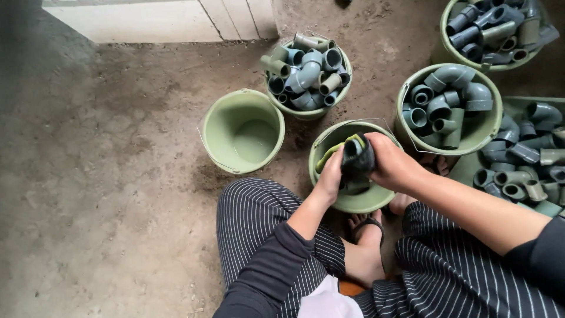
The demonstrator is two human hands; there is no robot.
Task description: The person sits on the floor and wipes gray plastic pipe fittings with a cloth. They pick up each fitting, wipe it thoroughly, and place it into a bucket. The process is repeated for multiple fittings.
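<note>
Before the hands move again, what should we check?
1. Right hand grips the dark pipe fitting: ok.
2. Left hand holds the yellow-green cloth against it: ok.
3. Fitting is over the bucket in front of the knees: ok.
4. Empty green bucket stands upright: ok.
5. Fitting wiped clean: cannot tell.

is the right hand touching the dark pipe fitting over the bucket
Touching. The head view shows the right hand wrapped around the dark pipe fitting, with no gap, above the green bucket; the left hand presses a yellow-green cloth against it.
</note>
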